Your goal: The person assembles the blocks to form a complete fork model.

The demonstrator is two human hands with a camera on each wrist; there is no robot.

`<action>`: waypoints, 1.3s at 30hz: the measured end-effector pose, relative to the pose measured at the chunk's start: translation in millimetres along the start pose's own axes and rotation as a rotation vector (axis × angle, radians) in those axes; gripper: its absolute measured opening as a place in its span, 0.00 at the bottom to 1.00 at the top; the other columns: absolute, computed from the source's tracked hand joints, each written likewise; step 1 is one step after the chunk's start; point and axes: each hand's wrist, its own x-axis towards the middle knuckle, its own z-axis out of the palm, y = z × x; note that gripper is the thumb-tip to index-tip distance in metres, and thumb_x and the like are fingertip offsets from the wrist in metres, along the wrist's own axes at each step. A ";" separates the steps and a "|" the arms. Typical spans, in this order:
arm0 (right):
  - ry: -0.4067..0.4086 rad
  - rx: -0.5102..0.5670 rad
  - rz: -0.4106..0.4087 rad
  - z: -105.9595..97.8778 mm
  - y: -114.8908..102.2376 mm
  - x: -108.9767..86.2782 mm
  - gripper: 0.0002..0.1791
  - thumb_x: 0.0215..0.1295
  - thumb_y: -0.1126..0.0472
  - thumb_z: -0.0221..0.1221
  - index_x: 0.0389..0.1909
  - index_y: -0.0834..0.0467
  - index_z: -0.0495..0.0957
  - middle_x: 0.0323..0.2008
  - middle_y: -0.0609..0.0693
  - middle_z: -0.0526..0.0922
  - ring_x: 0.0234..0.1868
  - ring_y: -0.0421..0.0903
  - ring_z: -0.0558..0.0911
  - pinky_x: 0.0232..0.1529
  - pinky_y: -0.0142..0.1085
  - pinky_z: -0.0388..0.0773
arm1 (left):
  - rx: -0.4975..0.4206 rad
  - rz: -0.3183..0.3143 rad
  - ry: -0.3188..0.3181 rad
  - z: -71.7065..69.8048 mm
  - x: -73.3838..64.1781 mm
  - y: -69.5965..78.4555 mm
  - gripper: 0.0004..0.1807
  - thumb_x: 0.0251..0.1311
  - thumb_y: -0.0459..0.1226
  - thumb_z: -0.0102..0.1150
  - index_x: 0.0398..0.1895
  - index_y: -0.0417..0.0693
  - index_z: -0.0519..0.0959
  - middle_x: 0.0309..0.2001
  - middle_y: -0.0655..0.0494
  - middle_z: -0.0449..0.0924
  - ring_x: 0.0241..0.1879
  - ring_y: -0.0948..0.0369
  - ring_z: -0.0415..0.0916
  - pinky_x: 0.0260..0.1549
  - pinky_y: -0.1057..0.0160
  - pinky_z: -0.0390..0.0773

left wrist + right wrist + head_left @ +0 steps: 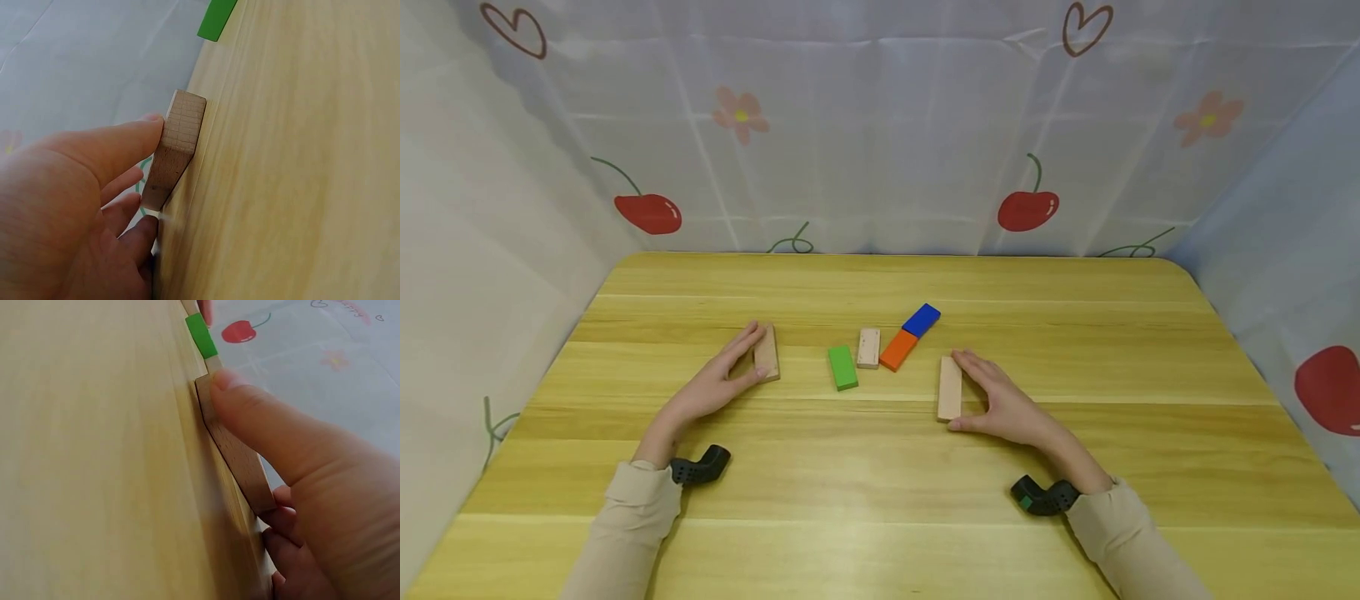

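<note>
On the left of the table, my left hand (718, 385) pinches a plain wooden block (767, 354) lengthwise, thumb at its near end and fingertips at its far end. To the right, a second plain wooden block (950, 389) is held the same way by my right hand (1009, 407). Both blocks lie flat on the wood. Between the hands are a green block (842, 367), a short pale block (868, 347), an orange block (898, 350) and a blue block (921, 320). Orange and blue meet end to end in a slanted line.
The wooden table (865, 483) ends at a straight back edge. Behind it hangs a pale curtain (865, 142) printed with cherries, flowers and hearts, and more cloth hangs at both sides. Each wrist carries a black camera mount (702, 467).
</note>
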 end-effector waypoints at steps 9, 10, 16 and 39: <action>0.065 0.017 0.042 -0.1 -2.3 0.1 0.55 0.48 0.43 0.69 0.72 0.60 0.52 0.68 0.61 0.56 0.67 0.60 0.55 0.61 0.56 0.57 | -0.003 0.007 0.002 -0.2 -0.6 1.0 0.35 0.68 0.40 0.51 0.74 0.49 0.48 0.74 0.50 0.35 0.70 0.52 0.30 0.63 0.41 0.41; 0.070 0.029 0.046 -0.4 -3.8 -0.3 0.55 0.48 0.43 0.69 0.72 0.60 0.52 0.68 0.61 0.56 0.67 0.60 0.56 0.61 0.56 0.57 | -0.001 0.010 0.002 -0.1 -0.4 0.9 0.35 0.68 0.40 0.51 0.74 0.48 0.48 0.74 0.50 0.35 0.70 0.52 0.31 0.63 0.41 0.41; 0.078 0.094 0.015 0.0 -21.8 -3.5 0.54 0.48 0.44 0.70 0.72 0.58 0.53 0.69 0.58 0.56 0.67 0.58 0.55 0.61 0.57 0.56 | -0.004 0.017 0.004 0.3 0.1 0.7 0.35 0.68 0.39 0.51 0.74 0.48 0.48 0.74 0.50 0.35 0.70 0.52 0.31 0.63 0.41 0.41; -0.011 0.067 -0.077 27.3 -35.9 -5.7 0.55 0.47 0.44 0.70 0.72 0.56 0.53 0.70 0.57 0.54 0.69 0.52 0.54 0.63 0.51 0.56 | -0.024 0.004 0.013 1.7 0.4 2.4 0.35 0.68 0.37 0.50 0.74 0.45 0.48 0.73 0.48 0.35 0.70 0.51 0.31 0.63 0.41 0.41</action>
